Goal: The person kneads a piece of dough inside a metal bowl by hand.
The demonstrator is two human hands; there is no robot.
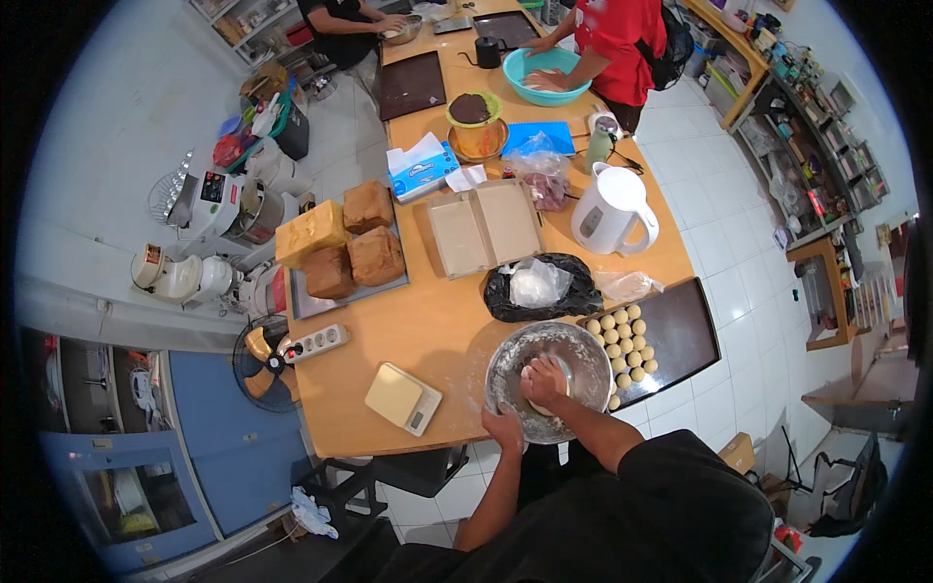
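A large steel mixing bowl (593,374), dusted white with flour inside, stands at the table's near edge. My left hand (502,428) grips its rim on the near left side. Inside the bowl my right hand (546,383) presses down on a lump of pale dough (530,391), its fingers curled over it and hiding most of it. Just right of the bowl, several round yellowish dough balls (623,335) sit in rows on a dark baking tray (681,335). Beyond the bowl lies a black plastic bag (501,299) with a clear bag of white powder (540,284) on it.
A kitchen scale (403,398) and a power strip (317,343) lie to the left. Bread loaves (376,256) fill a tray. Farther off are an open cardboard box (486,228), a white kettle (614,210) and two people, one with hands in a turquoise basin (522,66).
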